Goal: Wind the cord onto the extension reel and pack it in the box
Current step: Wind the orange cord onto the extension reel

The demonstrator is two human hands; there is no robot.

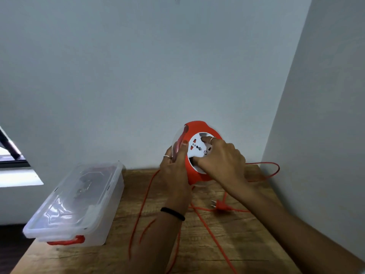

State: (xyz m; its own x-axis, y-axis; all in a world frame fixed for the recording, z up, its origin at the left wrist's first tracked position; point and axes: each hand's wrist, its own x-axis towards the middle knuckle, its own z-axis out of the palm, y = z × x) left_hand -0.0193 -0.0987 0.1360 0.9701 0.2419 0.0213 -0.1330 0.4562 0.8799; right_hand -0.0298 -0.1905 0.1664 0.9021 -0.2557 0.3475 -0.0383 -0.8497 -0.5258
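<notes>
Trailing across the near part of the table, the orange cord ran in loose strands from the front edge up toward the reel, one strand passing beside the left forearm and another crossing under it. Its plug lay flat on the wood right of the middle, prongs pointing left, just under the right forearm. At the table's left edge sat the clear box, lid on, with a red latch at its near end, well apart from both hands.

Farther back, the left hand was closed around the left side of the reel, fingers curled over the clear rim and thumb lying on the orange face; a dark band circled its wrist. The reel was held up on edge above the table's far side, its white socket face turned toward the camera, close to the wall.

The right hand lay over that white face, fingers bent and pressed into it: the ringed finger reached the grey recess at the top, the thumb dug in at the lower left of the disc. Beyond the right wrist, a loop of cord curved out past the table's far right corner against the side wall.
</notes>
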